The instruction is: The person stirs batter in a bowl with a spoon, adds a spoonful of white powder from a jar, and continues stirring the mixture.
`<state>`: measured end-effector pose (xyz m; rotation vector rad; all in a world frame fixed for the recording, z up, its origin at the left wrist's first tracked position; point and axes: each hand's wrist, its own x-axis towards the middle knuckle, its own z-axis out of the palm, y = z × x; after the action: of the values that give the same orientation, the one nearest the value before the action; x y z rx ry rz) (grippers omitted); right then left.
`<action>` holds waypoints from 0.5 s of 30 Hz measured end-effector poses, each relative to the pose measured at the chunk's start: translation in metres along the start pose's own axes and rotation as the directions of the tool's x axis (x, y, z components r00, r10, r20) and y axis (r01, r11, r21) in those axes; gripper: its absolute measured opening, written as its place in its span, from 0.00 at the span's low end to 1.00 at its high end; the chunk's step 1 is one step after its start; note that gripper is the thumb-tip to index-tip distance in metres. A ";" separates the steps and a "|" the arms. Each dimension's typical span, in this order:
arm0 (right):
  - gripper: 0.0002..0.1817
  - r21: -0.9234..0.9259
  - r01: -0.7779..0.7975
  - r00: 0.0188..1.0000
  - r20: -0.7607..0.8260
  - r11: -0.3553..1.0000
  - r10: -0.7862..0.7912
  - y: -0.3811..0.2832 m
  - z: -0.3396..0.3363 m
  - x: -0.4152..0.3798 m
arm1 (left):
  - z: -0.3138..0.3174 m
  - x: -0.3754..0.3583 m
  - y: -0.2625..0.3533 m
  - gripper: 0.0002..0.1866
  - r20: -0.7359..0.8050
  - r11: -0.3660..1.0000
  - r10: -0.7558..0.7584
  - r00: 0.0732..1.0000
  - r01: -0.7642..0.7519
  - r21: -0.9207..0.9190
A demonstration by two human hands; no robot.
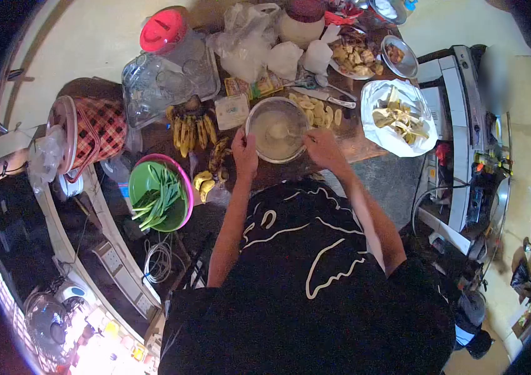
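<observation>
head view: a bowl (276, 130) of pale batter sits on the table (365, 147), between both hands; left hand (245, 152) grips its near-left rim; right hand (321, 145) touches the right rim, its clasp unclear; peeled bananas (316, 111) lie just behind the bowl.

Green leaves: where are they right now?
Head view, person's left: the green leaves lie in the green bowl, beside the bananas, left of the mixing bowl.

Both hands (245, 152) (320, 147) on batter bowl (276, 130) rim; bananas (191, 130) beside.
</observation>
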<state>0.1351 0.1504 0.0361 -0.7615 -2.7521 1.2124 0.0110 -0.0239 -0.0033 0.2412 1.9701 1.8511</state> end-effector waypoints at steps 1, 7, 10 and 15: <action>0.13 -0.026 0.005 0.998 -0.066 1.000 -0.007 -0.003 0.003 0.002 | -0.001 0.000 -0.003 0.13 0.005 1.000 -0.014 1.000 0.014 0.025; 0.14 -0.387 0.028 0.978 0.200 0.922 0.053 0.003 0.016 0.000 | -0.001 -0.001 0.002 0.14 0.000 0.998 0.023 1.000 -0.023 0.060; 0.14 -0.267 0.029 0.984 0.175 0.963 0.019 0.007 0.024 -0.012 | -0.002 -0.002 -0.001 0.14 0.011 0.993 0.039 0.999 -0.040 0.112; 0.15 -0.044 -0.069 0.975 0.208 0.997 0.077 -0.005 0.019 -0.005 | 0.003 -0.001 0.003 0.13 -0.042 0.997 0.000 0.999 0.003 0.076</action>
<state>0.1334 0.1320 0.0273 -0.7874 -2.9460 1.3321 0.0127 -0.0217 -0.0001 0.2249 2.0711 1.7959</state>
